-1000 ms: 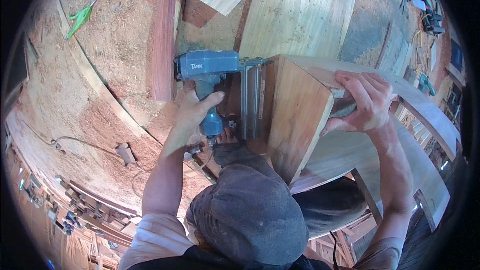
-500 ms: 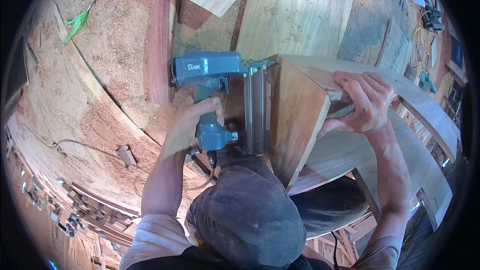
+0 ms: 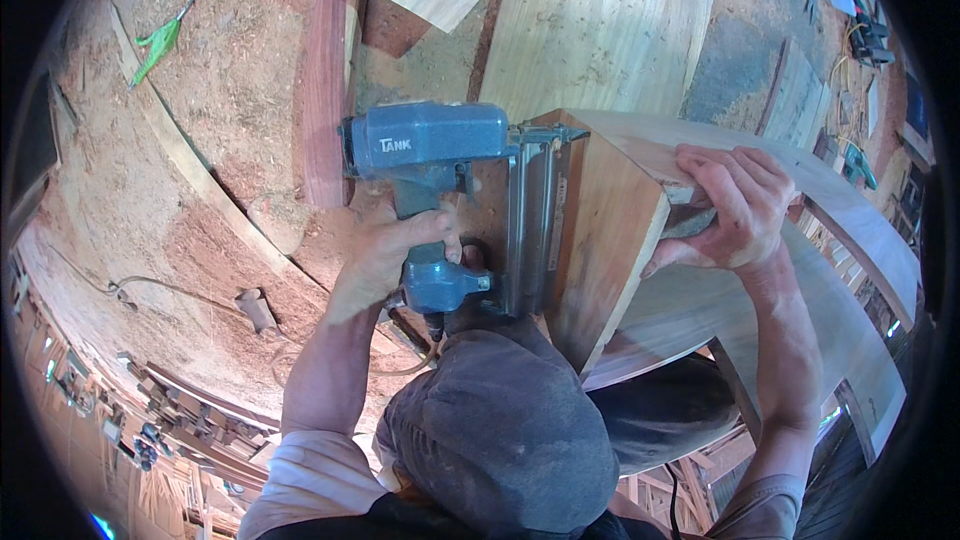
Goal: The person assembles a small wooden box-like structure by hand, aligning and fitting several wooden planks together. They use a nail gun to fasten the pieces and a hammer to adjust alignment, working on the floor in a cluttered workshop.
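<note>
A blue pneumatic nail gun (image 3: 430, 135) is in my left hand (image 3: 410, 240), whose fingers wrap round its grip. The gun's nose points right and overlaps the far upper corner of an upright wooden panel (image 3: 610, 240); whether it presses on the wood I cannot tell. The silver magazine (image 3: 530, 230) runs down beside that panel. My right hand (image 3: 735, 205) is clamped over the near corner of the wooden piece, thumb below and fingers on top. A long pale board (image 3: 690, 130) joins the panel and stretches away to the right.
Wide wooden boards (image 3: 570, 30) lie on the sawdust-covered floor ahead. A reddish plank (image 3: 327, 90) and a thin curved strip (image 3: 190, 160) lie to the left, near a green tool (image 3: 158, 50). An air hose (image 3: 400, 370) trails from the gun. Stacked offcuts (image 3: 190, 405) sit lower left.
The nail gun in my left hand has shifted right, its nose now overlapping the panel's upper corner. My right hand keeps its grip; the whole view has drifted slightly.
</note>
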